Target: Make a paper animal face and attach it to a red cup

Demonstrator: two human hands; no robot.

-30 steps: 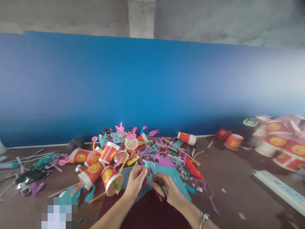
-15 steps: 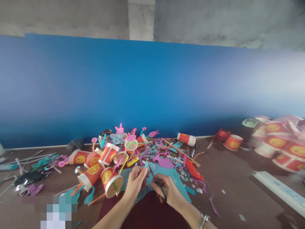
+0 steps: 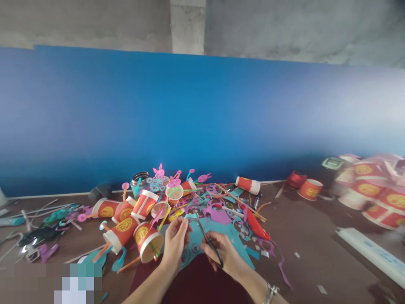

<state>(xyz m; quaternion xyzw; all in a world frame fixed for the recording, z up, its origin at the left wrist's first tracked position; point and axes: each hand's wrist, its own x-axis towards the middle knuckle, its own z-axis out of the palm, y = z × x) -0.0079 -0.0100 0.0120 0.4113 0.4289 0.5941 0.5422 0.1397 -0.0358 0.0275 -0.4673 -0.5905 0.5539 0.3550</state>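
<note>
My right hand grips black-handled scissors, blades pointing up and to the left. Pinched in my left hand is a small piece of light-blue paper, close beside the scissor tips. Whether the blades touch the paper I cannot tell. Beneath both hands lies a light-blue paper sheet with round drawn shapes, partly hidden by my hands. To the left of my left hand, a red and white paper cup lies tipped with its opening toward me.
Several red paper cups with straws and paper figures crowd the left. Pink and blue paper scraps spread behind the hands, near a red pointed object. At right are a white power strip and stacked cups.
My left hand has shifted slightly left and the paper piece has turned in its fingers. The scissors have moved slightly, and more of the drawn circles on the sheet shows.
</note>
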